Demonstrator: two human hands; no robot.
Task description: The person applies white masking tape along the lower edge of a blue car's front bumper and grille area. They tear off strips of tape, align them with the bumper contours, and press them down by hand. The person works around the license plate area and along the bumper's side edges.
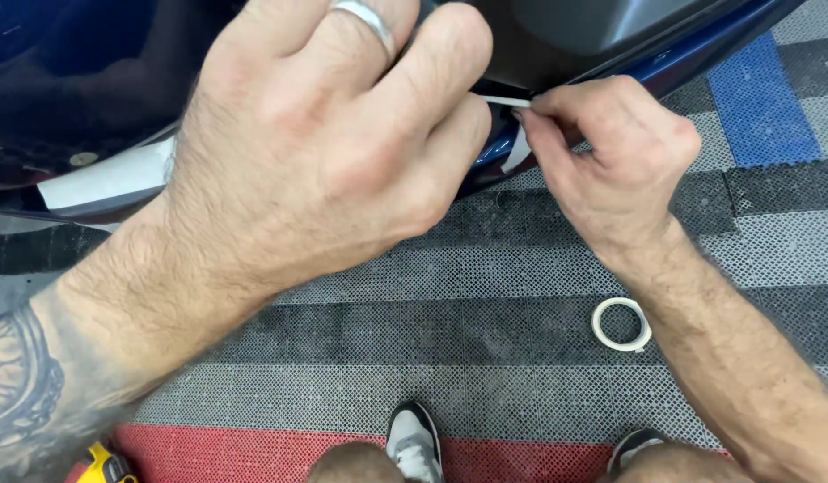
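We are looking down at a dark blue car panel (664,63) that fills the far edge of the scene, with both hands at work on its lower lip. Our left hand (325,143) is large in the view, curled into a loose fist, its fingertips pressed against the panel's edge near the middle; a silver ring (365,18) sits on one finger. We cannot tell whether it actually pinches anything, since the fingertips are turned away from us. Our right hand (611,152) comes in from the right, thumb and forefinger closed tight on the end of a thin white strip of masking tape (505,101), which runs between the two hands along the panel's edge (a short bit of it also hangs down just below, against the blue).

Farther left, a broader piece of white tape (105,179) lies stuck on the same panel, well apart from the hands. On the floor (485,268), made of grey, black, red and blue perforated tiles, a roll of masking tape (621,324) lies flat to the right, near our right forearm. At the near edge we see two sneakers (414,438) and, in the near left corner, a bit of a yellow tool (105,465).
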